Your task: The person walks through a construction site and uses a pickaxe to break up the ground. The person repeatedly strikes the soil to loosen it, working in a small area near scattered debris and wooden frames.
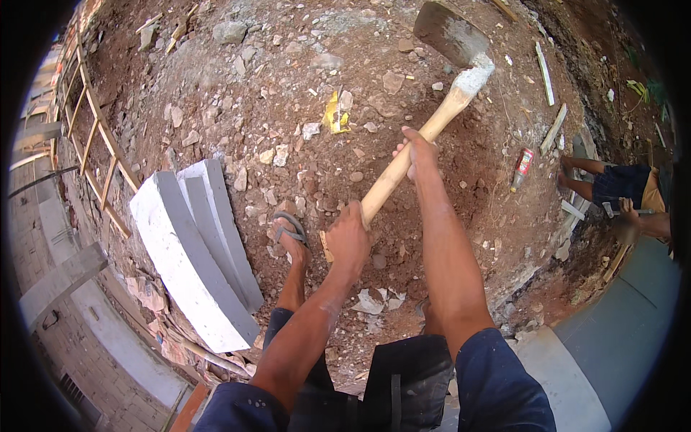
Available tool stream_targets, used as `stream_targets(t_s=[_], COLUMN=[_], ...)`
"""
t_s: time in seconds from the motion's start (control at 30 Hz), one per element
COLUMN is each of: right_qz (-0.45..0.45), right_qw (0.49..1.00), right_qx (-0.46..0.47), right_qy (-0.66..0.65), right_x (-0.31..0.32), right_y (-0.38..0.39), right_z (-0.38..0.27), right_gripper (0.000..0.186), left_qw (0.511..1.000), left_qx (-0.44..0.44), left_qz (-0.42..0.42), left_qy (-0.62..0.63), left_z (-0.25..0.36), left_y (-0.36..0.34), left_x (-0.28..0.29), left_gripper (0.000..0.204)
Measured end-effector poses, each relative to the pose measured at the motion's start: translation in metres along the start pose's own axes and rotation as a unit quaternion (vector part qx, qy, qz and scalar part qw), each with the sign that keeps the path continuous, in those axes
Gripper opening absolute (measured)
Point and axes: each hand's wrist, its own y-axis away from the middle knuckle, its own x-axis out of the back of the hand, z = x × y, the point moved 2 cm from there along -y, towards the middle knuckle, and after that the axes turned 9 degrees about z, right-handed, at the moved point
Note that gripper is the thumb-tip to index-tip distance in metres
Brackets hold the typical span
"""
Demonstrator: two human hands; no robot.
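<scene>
My left hand (347, 243) is closed round the lower part of the wooden handle (385, 183) of a hoe. My right hand (419, 153) grips the same handle farther up. The metal blade (450, 36), with pale dirt or dried material where it meets the handle, is raised toward the upper right of the head view, over rocky reddish soil (302, 86). Below my hands, my left foot (288, 234) in a sandal stands on the rubble. A small yellow wrapper (335, 115) lies left of the handle.
Pale concrete blocks (183, 259) lie at left beside a wooden lattice frame (108, 176). A bottle (522, 169) and wood scraps (553, 129) lie at right. A co-worker (612, 183) holding a tool is at the far right, near a grey sheet (626, 324).
</scene>
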Motion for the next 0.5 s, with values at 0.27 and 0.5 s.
stream_targets(t_s=[0.27, 0.5], right_qz=[0.087, 0.105], right_qw=[0.966, 0.926], right_qx=[-0.152, -0.307], right_qy=[0.191, 0.191], right_x=[0.063, 0.183], right_y=[0.080, 0.212], right_z=[0.189, 0.281], right_gripper=[0.014, 0.013], left_qw=[0.950, 0.937], left_qx=[0.199, 0.270], left_qz=[-0.225, -0.198], left_qy=[-0.081, -0.097], left_z=[-0.093, -0.103], left_y=[0.156, 0.340], left_x=[-0.019, 0.037], left_gripper=[0.042, 0.031])
